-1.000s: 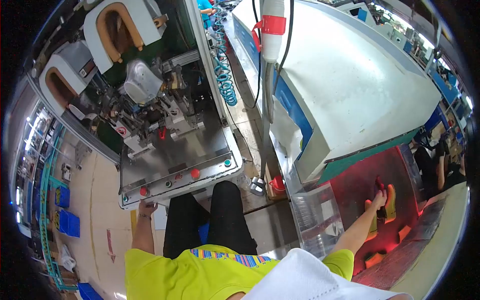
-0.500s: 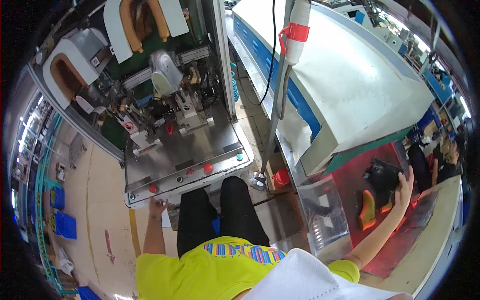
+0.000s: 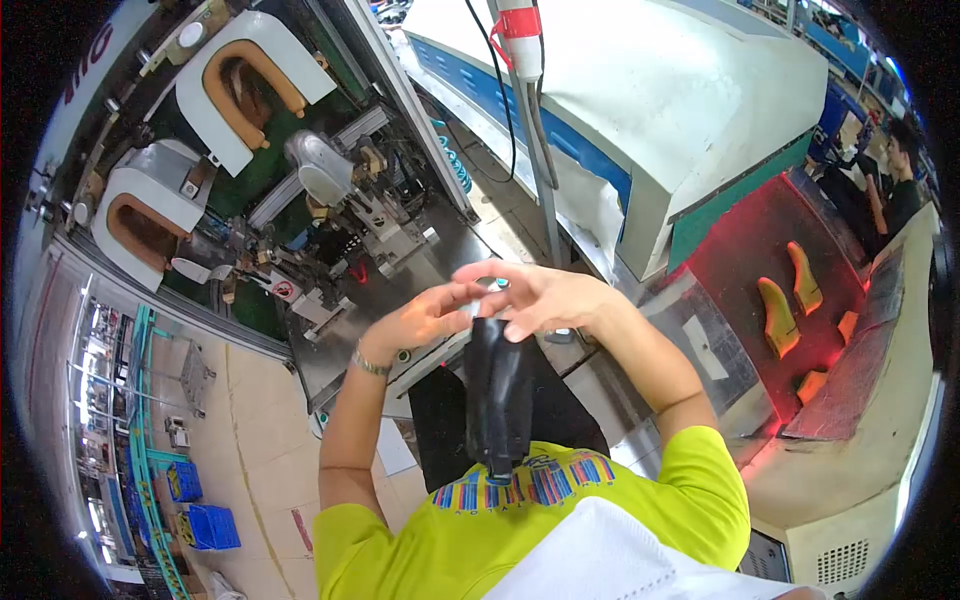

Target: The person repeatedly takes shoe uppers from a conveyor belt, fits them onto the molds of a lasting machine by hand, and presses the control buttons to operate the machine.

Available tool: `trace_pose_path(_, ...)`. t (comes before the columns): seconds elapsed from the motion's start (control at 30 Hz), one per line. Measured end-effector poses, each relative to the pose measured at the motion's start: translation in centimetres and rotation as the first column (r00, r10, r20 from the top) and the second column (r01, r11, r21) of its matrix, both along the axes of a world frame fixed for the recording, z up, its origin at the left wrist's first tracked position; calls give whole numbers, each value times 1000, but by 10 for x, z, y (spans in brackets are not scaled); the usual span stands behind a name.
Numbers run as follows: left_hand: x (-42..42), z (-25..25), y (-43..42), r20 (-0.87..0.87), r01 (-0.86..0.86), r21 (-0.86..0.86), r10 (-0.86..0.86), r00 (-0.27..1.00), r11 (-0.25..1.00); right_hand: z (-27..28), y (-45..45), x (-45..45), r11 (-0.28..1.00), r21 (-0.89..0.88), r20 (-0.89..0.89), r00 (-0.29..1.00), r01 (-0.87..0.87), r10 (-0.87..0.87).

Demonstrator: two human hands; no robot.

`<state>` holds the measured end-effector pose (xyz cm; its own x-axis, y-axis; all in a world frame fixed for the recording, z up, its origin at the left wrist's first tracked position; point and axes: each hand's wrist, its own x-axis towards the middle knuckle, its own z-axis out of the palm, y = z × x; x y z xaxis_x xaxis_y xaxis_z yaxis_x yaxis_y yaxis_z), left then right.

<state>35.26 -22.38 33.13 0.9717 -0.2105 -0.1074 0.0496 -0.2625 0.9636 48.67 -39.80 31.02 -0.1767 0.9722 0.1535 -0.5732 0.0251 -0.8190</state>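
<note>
A black, glossy shoe upper (image 3: 498, 395) hangs in front of my lap, its narrow end pointing down toward my shirt. My right hand (image 3: 550, 300) grips its top edge, with the thumb on the near face. On the other side of that edge, my left hand (image 3: 425, 322) is curled with thumb and fingers against it. Just beyond my hands stands a machine with a metal-topped base (image 3: 440, 245), which carries a grey metal shoe form (image 3: 322, 170) and clamps. Two U-shaped tan pads (image 3: 232, 85) in white housings sit above it.
To the right, a red-lit conveyor bed (image 3: 735, 250) holds several yellow-orange foot-shaped pieces (image 3: 778, 318) beside a big white machine cover (image 3: 650, 90). A metal pole (image 3: 540, 170) stands between the machines. Another person (image 3: 900, 180) is at far right; blue crates (image 3: 212, 527) lie at lower left.
My right hand has brought the black shoe upper from the red-lit bed to in front of my body. My left hand has risen from the machine's front edge to meet it. The view has turned.
</note>
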Motion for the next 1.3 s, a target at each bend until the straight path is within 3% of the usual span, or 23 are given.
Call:
trace_pose_path(0.07,-4,12,13,-318,119,169,-60,946,978,4,11,-4,997,34,-13,998,-63,63)
trace_pose_path(0.1,-7,-37,48,-277,172,-74,-186,943,982,6,14,-5,998,32,11,999,-54,53)
trace_pose_path(0.2,-8,-11,22,-244,243,-324,-329,912,914,10,20,-6,998,27,32,998,-51,50)
trace_pose_path(0.23,-10,-20,26,-250,181,-262,-247,936,948,16,18,-7,999,16,23,999,-30,30)
trace_pose_path(0.3,-17,-23,27,-292,31,-352,-142,946,935,19,14,-7,999,18,29,999,39,-39)
trace_pose_path(0.37,-25,-17,18,-285,-70,-316,-25,958,946,17,10,-7,995,61,57,995,74,-77)
trace_pose_path(0.47,-18,-5,9,-303,30,-403,-164,939,915,-2,12,-7,990,122,21,997,74,-77)
trace_pose_path(0.53,-22,0,4,-323,-60,-388,-74,943,920,-20,15,-3,988,151,11,999,45,-48)
trace_pose_path(0.6,-24,0,3,-332,-101,-424,-51,942,900,-32,16,-4,987,131,53,995,-92,86)
trace_pose_path(0.67,-26,-1,5,-494,-171,-468,-96,864,867,-54,27,-3,961,65,57,962,-269,266)
trace_pose_path(0.7,-28,-2,6,-570,-211,-484,-123,813,849,-61,32,-7,952,115,24,959,-283,282)
trace_pose_path(0.83,-42,-12,7,-724,-212,-485,-253,642,849,-65,43,-4,946,27,195,930,-323,312)
trace_pose_path(0.93,-48,-9,5,-616,-124,-597,-354,704,793,-60,46,-9,947,-4,158,935,-320,316)
trace_pose_path(1.07,-52,-9,8,-521,-83,-588,-298,799,805,-46,39,-14,962,83,65,964,-262,257)
trace_pose_path(1.17,-53,6,12,-512,23,-514,-329,794,858,-36,32,-23,965,118,55,972,-236,230)
trace_pose_path(1.3,-49,48,3,-585,99,-276,-248,772,956,-28,28,-31,958,151,68,969,-245,237)
